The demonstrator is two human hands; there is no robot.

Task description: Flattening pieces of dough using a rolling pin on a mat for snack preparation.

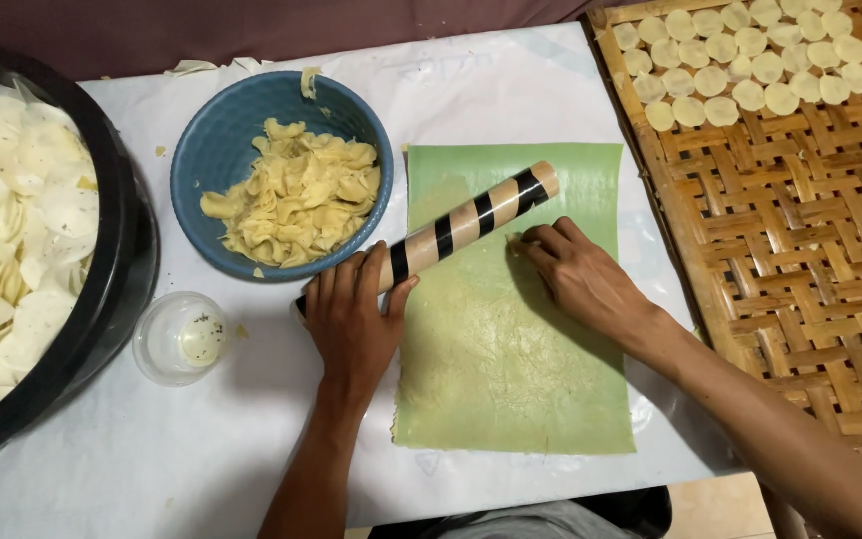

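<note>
A woven bamboo tray (800, 250), cut off at the right edge, carries pale dough discs (740, 60). On the white-covered surface (202, 449) lies a green sheet (511, 349). A striped rolling pin (451, 230) rests across it; the left hand (351, 319) lies flat on its near end, grip loose. The right hand (576, 274) fingertips press the sheet, grip unclear.

- The black basin (117, 260) of pale round slices runs off the picture's left edge; its full outline cannot be told.
- The woven bamboo tray (800, 250) is cut by the top and right edges.
- The left hand (351, 319) covers the near end of the striped rolling pin (471, 222).
- The right hand (576, 274) pinches something at its fingertips, too small to tell.
- Specks inside the clear cup (180, 337) are too small to tell.
- The table's near edge is cut off.
</note>
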